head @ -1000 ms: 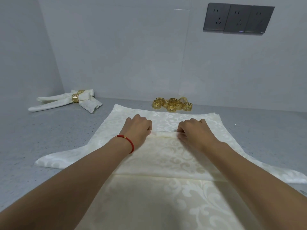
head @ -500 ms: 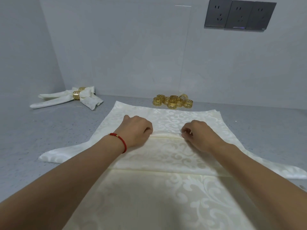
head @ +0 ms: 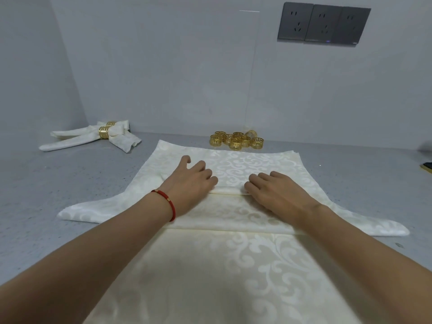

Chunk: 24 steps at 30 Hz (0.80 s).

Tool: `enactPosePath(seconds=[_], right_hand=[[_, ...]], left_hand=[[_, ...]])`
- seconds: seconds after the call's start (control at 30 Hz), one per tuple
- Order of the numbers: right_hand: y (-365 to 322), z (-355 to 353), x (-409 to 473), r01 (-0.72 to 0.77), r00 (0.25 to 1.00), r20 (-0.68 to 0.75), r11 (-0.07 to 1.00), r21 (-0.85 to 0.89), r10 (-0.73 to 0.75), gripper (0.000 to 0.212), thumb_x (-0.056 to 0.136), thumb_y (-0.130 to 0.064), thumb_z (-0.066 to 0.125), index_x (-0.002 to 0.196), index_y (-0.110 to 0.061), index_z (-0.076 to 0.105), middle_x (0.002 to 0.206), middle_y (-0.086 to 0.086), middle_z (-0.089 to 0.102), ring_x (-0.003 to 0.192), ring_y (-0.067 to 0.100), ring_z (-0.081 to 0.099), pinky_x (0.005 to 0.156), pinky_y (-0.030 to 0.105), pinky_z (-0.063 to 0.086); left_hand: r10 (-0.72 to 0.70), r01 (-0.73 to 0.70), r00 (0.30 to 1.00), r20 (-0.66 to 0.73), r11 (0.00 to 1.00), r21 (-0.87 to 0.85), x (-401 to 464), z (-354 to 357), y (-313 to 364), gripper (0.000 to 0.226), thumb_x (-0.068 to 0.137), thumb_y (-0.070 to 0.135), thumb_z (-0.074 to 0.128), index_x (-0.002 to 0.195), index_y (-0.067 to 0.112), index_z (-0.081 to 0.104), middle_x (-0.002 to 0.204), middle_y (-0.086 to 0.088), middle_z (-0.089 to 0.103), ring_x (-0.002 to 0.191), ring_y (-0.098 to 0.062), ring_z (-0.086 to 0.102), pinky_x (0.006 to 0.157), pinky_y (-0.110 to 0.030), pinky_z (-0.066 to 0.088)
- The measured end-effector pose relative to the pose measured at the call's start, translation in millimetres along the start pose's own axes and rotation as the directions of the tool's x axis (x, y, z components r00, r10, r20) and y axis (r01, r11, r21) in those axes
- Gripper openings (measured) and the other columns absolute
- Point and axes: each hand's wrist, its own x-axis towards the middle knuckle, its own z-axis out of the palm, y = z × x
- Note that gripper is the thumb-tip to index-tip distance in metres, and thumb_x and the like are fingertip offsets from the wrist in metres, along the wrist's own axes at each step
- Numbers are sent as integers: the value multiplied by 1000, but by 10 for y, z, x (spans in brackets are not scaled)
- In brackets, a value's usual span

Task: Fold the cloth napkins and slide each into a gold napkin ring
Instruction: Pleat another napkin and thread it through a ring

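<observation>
**Insp. note: napkin fold in progress, both hands pressing a pleat**

Cream damask napkin [head: 236, 213] lay spread on the grey counter [head: 58, 183], on top of a stack of similar cloths, w/ its side corners trailing out left and right onto the counter. A narrow fold ridge [head: 228, 191] ran across its middle, between the two hands.

Left hand [head: 191, 183], red cord bracelet [head: 166, 204] at the wrist, rested flat on the cloth, fingers extended and slightly spread, grasping nothing. In my judgement it was pressing that end of the ridge down to set the crease. Right hand [head: 273, 192] lay likewise over the other end, fingers mostly straight and laid on the fabric, no pinch evident. Thumbs of both hands were hidden, so contact under the palms couldn't be confirmed.

Loose gold napkin rings [head: 237, 141] sat clustered at the back near the wall, just beyond the far edge of the stack, apart from both hands. Placement looked deliberate: within reach once folding ends. Finished napkins [head: 93, 137], already cinched in gold rings, lay at far left, well clear of the work area.

Assessment: fold stage only, approx. early-to-mid for this napkin; more pleats needed before ringing. Risk: the pressed fold may spring open if the hands lift unevenly.

Wall sockets [head: 323, 23] above, not involved.
</observation>
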Motion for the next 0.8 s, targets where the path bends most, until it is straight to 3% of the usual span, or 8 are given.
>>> enactPosePath(seconds=[0.13, 0.23, 0.33, 0.4, 0.5, 0.63, 0.73, 0.8], right_hand=[[-6, -89, -80, -148, 987, 88, 959, 241, 131, 26, 95, -18, 60, 121, -23, 57, 109, -6, 58, 93, 19, 60, 72, 34, 49], [-46, -27, -109, -342, 933, 67, 809, 479, 355, 31, 103, -19, 51, 133, -22, 58, 123, -6, 57, 104, 19, 62, 81, 37, 52], [-70, 38, -128, -373, 926, 112, 834, 407, 359, 33, 102, -12, 54, 133, -17, 65, 142, 2, 50, 118, 26, 57, 93, 39, 50], [-78, 41, -132, -348, 937, 137, 881, 320, 320, 29, 101, -11, 54, 127, -17, 66, 141, 2, 49, 116, 26, 54, 92, 37, 48], [-92, -24, -134, -308, 951, 86, 931, 199, 296, 28, 93, -8, 60, 118, -21, 62, 113, -4, 61, 102, 20, 53, 80, 31, 44], [-92, -74, -216, -228, 974, 20, 972, 55, 227, 35, 69, -6, 76, 98, -20, 60, 90, -4, 59, 84, 21, 53, 70, 33, 42], [-127, -150, -275, -142, 989, 50, 984, 104, 138, 26, 77, -11, 77, 95, -19, 60, 87, -2, 58, 75, 22, 57, 62, 33, 41], [-112, -230, -290, -152, 984, 120, 966, 209, 129, 20, 90, -24, 70, 108, -22, 61, 99, -4, 59, 85, 22, 61, 66, 33, 44]], left_hand=[[-142, 157, 984, 108, 975, -156, -62, -101, 55, 29, 79, 2, 51, 94, 26, 57, 89, 10, 55, 90, -19, 49, 83, -39, 32], [-335, 376, 926, 173, 793, -479, -49, -99, 59, 25, 93, 12, 46, 101, 23, 66, 92, 7, 66, 91, -21, 59, 86, -40, 42], [-373, 398, 913, 167, 719, -570, -43, -32, 45, 18, 96, 12, 54, 100, 21, 70, 87, 1, 63, 85, -22, 58, 78, -35, 47], [-330, 390, 921, 209, 744, -543, -46, -19, 28, 20, 96, 10, 54, 80, 17, 65, 85, -2, 52, 79, -23, 51, 76, -35, 46], [-296, 329, 944, 146, 819, -470, -78, -37, 25, 15, 98, 14, 56, 97, 13, 71, 100, -3, 53, 94, -24, 50, 82, -41, 47], [-174, 180, 984, 44, 950, -257, -174, -192, 82, 24, 92, 4, 53, 107, 22, 57, 103, 4, 56, 95, -21, 49, 78, -34, 37], [-48, 57, 997, 54, 982, -178, -244, -275, 92, 32, 86, -2, 51, 106, 23, 54, 100, 3, 54, 92, -21, 50, 78, -33, 35], [-70, 101, 988, 138, 967, -233, -274, -307, 81, 31, 86, 1, 50, 106, 24, 56, 103, 5, 54, 95, -20, 52, 76, -32, 34]])
